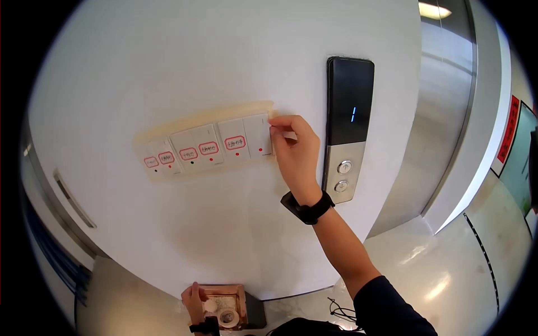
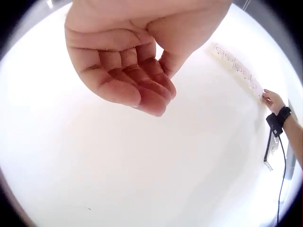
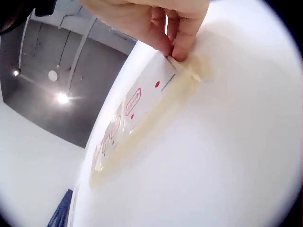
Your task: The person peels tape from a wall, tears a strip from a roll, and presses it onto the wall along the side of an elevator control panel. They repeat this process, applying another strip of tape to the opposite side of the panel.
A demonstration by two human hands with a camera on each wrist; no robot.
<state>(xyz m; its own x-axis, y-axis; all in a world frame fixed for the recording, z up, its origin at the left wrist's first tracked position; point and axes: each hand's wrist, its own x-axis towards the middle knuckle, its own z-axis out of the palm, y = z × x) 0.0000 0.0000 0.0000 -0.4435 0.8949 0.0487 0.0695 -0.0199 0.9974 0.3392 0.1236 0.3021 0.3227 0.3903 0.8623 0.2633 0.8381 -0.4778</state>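
Observation:
My right hand (image 1: 297,147) is at the right end of a row of white wall switches (image 1: 255,136). Thumb and forefinger pinch the masking tape (image 3: 193,71) along that edge, seen close up in the right wrist view. Pale yellow tape also runs along the top and bottom of the row. Red-framed handwritten labels (image 1: 208,148) and small dots mark the switches. Low at the wall, my left hand (image 1: 194,301) hangs with loosely curled fingers and nothing visible in them. It is beside an open box (image 1: 242,302) that contains a tape roll (image 1: 228,318).
Right of the switches is a lift call panel (image 1: 348,129) with a black display and two round buttons. A metal lift door (image 1: 431,112) stands farther right. Black cable (image 1: 341,311) lies on the floor, and a recessed handle (image 1: 74,199) is at the left.

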